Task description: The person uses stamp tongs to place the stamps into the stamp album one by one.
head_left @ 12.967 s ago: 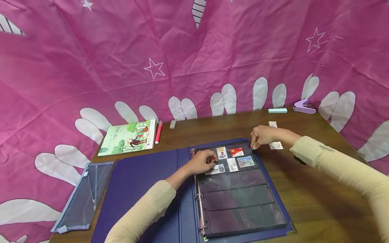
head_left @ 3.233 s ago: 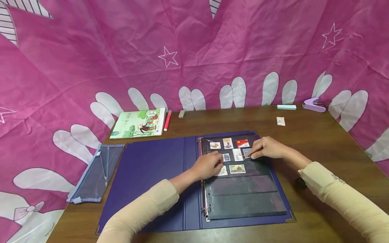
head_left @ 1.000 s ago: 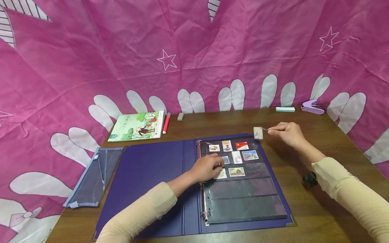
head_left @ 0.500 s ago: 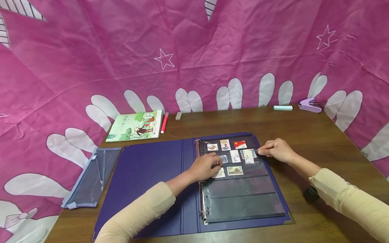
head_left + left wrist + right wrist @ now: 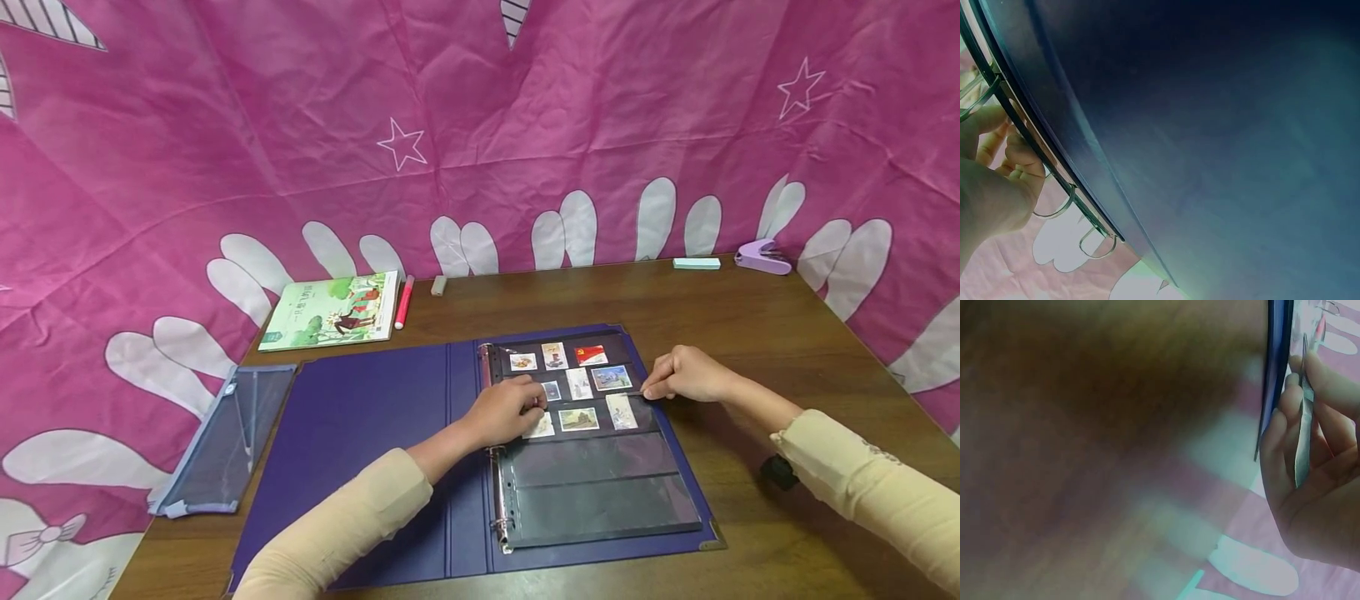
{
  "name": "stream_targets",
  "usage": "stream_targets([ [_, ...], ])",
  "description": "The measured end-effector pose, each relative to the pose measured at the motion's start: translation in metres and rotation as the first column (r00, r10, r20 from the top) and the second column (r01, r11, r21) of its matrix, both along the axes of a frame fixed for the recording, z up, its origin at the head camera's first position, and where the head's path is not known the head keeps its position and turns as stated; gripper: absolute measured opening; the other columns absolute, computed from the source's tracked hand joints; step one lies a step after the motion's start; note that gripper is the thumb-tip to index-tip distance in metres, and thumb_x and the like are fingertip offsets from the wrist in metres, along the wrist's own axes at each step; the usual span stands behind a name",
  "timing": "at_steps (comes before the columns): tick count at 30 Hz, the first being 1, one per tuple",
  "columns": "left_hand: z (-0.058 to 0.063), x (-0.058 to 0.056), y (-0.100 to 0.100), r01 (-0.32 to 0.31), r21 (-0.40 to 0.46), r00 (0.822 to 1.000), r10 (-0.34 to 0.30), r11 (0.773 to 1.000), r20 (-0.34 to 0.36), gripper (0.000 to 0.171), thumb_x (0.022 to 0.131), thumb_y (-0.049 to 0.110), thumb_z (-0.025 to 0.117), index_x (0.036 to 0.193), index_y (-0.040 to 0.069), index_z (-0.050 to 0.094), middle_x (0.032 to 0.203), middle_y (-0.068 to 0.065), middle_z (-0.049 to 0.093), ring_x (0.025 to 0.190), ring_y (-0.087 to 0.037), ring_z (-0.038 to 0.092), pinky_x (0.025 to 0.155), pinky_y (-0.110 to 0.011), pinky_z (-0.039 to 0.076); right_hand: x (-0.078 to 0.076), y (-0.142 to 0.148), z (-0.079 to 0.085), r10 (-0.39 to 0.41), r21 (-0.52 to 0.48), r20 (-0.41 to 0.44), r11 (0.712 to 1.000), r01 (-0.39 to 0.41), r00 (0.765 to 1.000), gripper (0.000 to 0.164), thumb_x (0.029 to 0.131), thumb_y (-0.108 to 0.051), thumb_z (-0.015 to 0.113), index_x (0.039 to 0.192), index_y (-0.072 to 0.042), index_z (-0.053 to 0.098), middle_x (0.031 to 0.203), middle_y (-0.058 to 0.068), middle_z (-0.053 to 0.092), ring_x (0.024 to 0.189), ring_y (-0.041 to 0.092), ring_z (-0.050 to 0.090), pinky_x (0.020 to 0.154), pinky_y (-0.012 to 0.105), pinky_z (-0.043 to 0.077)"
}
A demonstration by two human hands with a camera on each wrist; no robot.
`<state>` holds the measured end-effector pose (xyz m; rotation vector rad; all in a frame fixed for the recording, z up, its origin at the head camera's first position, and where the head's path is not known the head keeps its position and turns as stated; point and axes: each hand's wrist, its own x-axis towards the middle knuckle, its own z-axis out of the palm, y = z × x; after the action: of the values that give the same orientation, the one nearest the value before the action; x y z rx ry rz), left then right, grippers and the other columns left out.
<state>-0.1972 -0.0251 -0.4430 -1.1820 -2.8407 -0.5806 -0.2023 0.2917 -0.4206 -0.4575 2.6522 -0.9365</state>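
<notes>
A navy ring binder [image 5: 352,458] lies spread out, a black stock page [image 5: 600,508] on its right side. Stamps fill parts of the page's upper three rows. My right hand [image 5: 686,375] pinches metal tweezers [image 5: 1304,431] at the page's right edge. Their tips reach over the top of a pale stamp [image 5: 621,412] at the right of the third row; whether they grip it cannot be told. My left hand [image 5: 506,411], fingers loosely bent, rests on the page near the rings and partly covers two stamps at the left.
A blue mesh zip pouch [image 5: 225,442] lies left of the binder. Behind it are a green picture book [image 5: 330,311], a red marker [image 5: 404,302] and a grey eraser [image 5: 438,286]. A pale green box [image 5: 696,263] and a lilac stapler-like object [image 5: 762,257] stand at the back right.
The tweezers have carried the pale stamp from beyond the page's top right corner, over the second row, down to the third row's right end. The left hand has stayed put.
</notes>
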Motion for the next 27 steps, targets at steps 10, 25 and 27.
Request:
stream_targets([
  [10,-0.001,-0.001,0.001,-0.001,-0.008,1.000,0.001,1.000,-0.012,0.006,0.086,0.018,0.059,0.089,0.019,0.064,0.081,0.005,0.058,0.068,-0.006,0.049,0.056,-0.019,0.037,-0.023,0.003,0.007,0.183,-0.042,0.090,0.983,-0.180,0.979,0.015,0.075,-0.013,0.073,0.082,-0.001,0.075,0.066,0.003,0.060,0.054,0.004,0.049,0.054,0.021,0.043],
  [25,-0.001,0.000,0.002,0.013,-0.014,0.999,-0.014,1.000,-0.043,0.006,0.086,0.018,0.059,0.090,0.020,0.062,0.082,0.006,0.058,0.068,-0.006,0.050,0.055,-0.019,0.037,-0.058,-0.009,0.017,0.282,0.040,0.356,0.948,-0.316,0.891,0.015,0.074,-0.007,0.072,0.082,0.006,0.073,0.074,-0.001,0.063,0.056,0.005,0.048,0.054,0.018,0.042],
  [27,0.000,0.000,0.002,0.019,-0.015,0.999,-0.020,1.000,-0.044,0.006,0.086,0.018,0.059,0.090,0.020,0.063,0.083,0.006,0.058,0.068,-0.005,0.051,0.055,-0.019,0.037,-0.060,-0.011,0.019,0.292,0.054,0.383,0.940,-0.337,0.876,0.015,0.074,-0.006,0.071,0.083,0.006,0.073,0.071,-0.005,0.060,0.057,0.005,0.048,0.054,0.018,0.041],
])
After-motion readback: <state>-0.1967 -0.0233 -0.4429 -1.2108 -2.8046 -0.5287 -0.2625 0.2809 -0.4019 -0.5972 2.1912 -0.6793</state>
